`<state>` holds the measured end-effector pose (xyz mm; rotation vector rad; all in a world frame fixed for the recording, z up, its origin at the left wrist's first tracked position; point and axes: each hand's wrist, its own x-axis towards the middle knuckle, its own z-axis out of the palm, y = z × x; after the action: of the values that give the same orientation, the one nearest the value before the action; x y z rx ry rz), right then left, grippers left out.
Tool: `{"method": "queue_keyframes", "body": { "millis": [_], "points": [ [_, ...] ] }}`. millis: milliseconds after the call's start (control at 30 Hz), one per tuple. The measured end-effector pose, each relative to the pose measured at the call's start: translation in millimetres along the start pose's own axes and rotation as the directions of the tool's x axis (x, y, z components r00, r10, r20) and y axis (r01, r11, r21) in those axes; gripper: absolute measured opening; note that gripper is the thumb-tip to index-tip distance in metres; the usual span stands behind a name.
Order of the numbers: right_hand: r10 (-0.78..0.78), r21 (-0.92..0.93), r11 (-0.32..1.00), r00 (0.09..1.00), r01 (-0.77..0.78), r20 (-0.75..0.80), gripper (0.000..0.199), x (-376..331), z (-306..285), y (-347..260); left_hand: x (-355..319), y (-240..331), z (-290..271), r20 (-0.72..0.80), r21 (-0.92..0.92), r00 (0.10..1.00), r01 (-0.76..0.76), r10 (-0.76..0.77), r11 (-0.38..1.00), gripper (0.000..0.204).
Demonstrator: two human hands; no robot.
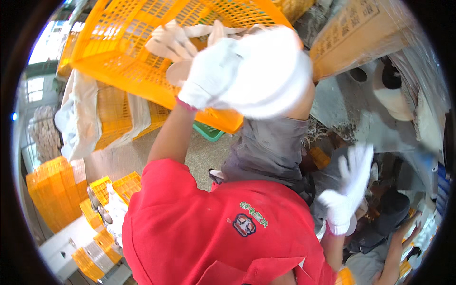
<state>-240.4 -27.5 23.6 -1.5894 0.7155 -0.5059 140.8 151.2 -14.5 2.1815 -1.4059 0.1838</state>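
My left hand (211,76), in a white glove with a pink cuff, is closed on a wide, white, round, dish-like piece (268,71). Motion blurs this piece, so its exact kind is unclear. Both are over the near rim of a tilted orange plastic crate (118,83). Inside the crate, just beyond the hand, lie several off-white curved pieces (173,42), partly covered. On the right, away from the crate, my right hand (346,185) is raised in a white glove, its fingers spread and nothing in it.
A brown cardboard box (356,35) stands at the upper right. Stacked orange crates (57,190) fill the left side, with a green basket (209,130) below the near crate. Another person in a dark cap (392,206) is close by at the lower right.
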Motion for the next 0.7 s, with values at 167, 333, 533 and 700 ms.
{"method": "queue_keyframes", "body": {
  "millis": [167,333,533,700],
  "points": [
    [0.022,0.075,0.996,0.96,-0.045,0.28,0.108,39,67,-49,-30,85,-3,0.395,-0.438,0.916,0.247,-0.062,0.864,0.023],
    [0.014,0.165,0.984,0.965,-0.06,0.263,0.08,-11,11,11,-37,11,3,-0.139,-0.01,0.98,0.144,-0.143,0.99,0.05],
    [-0.116,-0.792,0.58,0.981,0.191,0.153,0.04,-74,-103,45,26,2,16,0.159,-0.381,0.692,0.701,-0.705,0.602,0.061],
    [0.103,-0.126,0.96,0.734,-0.25,-0.671,0.041,-115,-111,25,16,199,121,0.342,-0.875,0.85,0.443,-0.4,0.194,0.063]
  ]
}}
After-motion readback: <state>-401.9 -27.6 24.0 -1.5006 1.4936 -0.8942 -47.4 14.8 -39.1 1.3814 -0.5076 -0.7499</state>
